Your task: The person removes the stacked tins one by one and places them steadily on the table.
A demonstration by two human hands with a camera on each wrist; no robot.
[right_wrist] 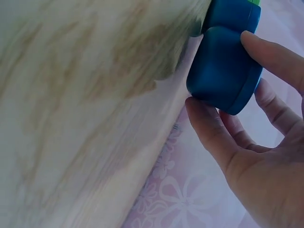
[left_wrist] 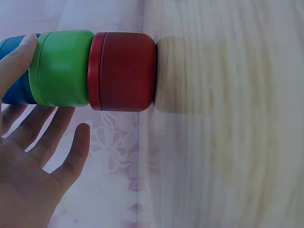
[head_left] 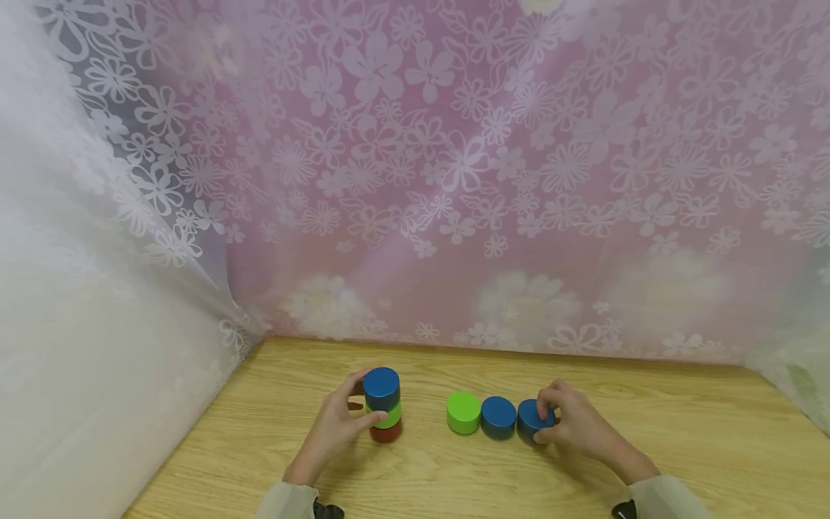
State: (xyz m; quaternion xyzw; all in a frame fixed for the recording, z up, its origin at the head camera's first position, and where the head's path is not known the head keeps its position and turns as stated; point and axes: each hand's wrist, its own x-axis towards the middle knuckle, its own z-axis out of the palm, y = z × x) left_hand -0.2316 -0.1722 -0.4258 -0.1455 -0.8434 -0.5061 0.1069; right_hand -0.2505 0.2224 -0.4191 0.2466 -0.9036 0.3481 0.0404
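On the left stands an upright stack of small round lidded tins: a blue tin [head_left: 382, 387] on top, a green tin [left_wrist: 64, 69] in the middle and a red tin [left_wrist: 124, 71] on the wood. My left hand [head_left: 337, 422] grips the stack near the join of blue and green, thumb in front and fingers partly hidden behind. To the right, a green tin [head_left: 463, 413], a blue tin [head_left: 498, 417] and another blue tin [right_wrist: 223, 69] stand in a row, side by side. With thumb and fingers, my right hand [head_left: 577, 425] holds the blue tin at the row's right end.
Both hands work over a light wooden table [head_left: 428, 483]. Behind it hangs a pink curtain [head_left: 454, 216] with white flowers, and a pale sheet [head_left: 97, 324] closes off the left side. Bare wood lies between the stack and the row.
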